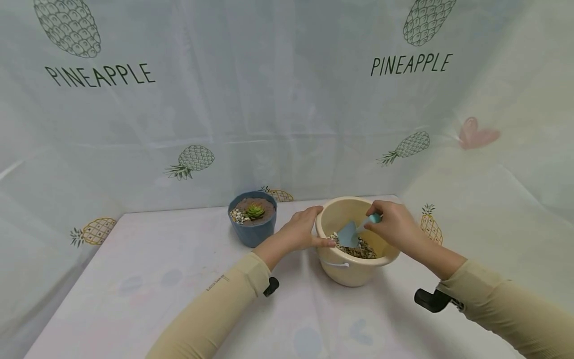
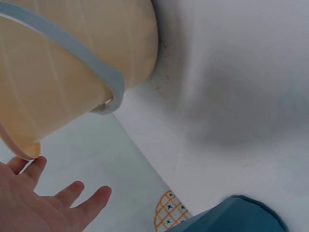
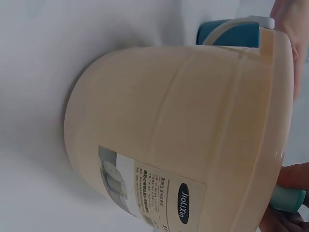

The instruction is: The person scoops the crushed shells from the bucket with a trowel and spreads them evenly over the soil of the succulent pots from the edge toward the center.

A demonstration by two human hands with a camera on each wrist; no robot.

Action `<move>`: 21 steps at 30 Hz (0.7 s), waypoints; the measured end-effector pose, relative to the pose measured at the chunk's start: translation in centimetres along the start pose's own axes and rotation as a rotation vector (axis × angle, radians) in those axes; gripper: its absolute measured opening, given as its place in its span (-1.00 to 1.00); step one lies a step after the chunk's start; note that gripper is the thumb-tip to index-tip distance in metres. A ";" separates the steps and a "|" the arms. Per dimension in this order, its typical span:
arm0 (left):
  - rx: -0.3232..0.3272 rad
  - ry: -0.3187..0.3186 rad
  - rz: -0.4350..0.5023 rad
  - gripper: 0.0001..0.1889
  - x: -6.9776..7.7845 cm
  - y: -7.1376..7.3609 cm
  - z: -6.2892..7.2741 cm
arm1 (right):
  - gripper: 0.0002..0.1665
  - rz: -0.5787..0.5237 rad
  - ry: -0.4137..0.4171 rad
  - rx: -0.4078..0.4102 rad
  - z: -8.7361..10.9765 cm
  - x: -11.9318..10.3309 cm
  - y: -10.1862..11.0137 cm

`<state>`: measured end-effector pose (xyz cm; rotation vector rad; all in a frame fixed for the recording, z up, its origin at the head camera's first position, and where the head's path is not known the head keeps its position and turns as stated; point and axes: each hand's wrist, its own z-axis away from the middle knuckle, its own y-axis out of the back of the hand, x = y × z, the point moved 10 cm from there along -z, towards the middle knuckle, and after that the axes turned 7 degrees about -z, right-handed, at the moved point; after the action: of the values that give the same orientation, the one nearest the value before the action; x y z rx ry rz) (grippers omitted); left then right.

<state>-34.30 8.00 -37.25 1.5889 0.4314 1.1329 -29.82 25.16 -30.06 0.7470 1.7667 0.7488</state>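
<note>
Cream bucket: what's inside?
Small stones and the blade of a light-blue trowel, its handle pinched by the right hand. The blade covers some stones; beneath them, the bucket's floor can't be seen.

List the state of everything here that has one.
Bucket: uncovered, partly filled
Bucket handle: lowered against the side
Shovel: gripped, partly inside bucket
Pot: upright, holding soil
Plant: green, planted
Pebbles: loose, in bucket and pot
Left hand: spread, touching bucket
Right hand: gripping shovel

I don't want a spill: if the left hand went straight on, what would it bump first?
The cream bucket, right away: the left hand seems to be touching it.
</note>
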 end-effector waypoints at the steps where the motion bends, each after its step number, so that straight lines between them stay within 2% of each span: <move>1: -0.001 -0.001 0.001 0.09 0.0 0.0 0.0 | -0.81 -0.010 -0.005 0.002 0.0 0.2 0.0; 7: -0.004 -0.009 0.014 0.10 -0.1 -0.2 -0.1 | -0.78 -0.117 -0.088 0.020 -0.1 2.1 0.1; 10: -0.004 -0.011 0.011 0.09 -0.1 -0.1 -0.1 | -0.79 -0.158 -0.098 -0.007 -0.1 2.6 -0.3; 13: -0.002 -0.011 0.010 0.09 0.0 0.0 -0.1 | -0.79 -0.176 -0.073 -0.032 0.0 2.6 -0.9; 21: -0.010 -0.007 0.006 0.09 0.0 0.0 -0.2 | -0.78 -0.208 0.072 -0.087 0.8 1.8 -1.8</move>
<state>-34.40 8.13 -37.28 1.5857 0.4155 1.1322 -29.81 25.57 -32.66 0.4746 1.8313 0.7146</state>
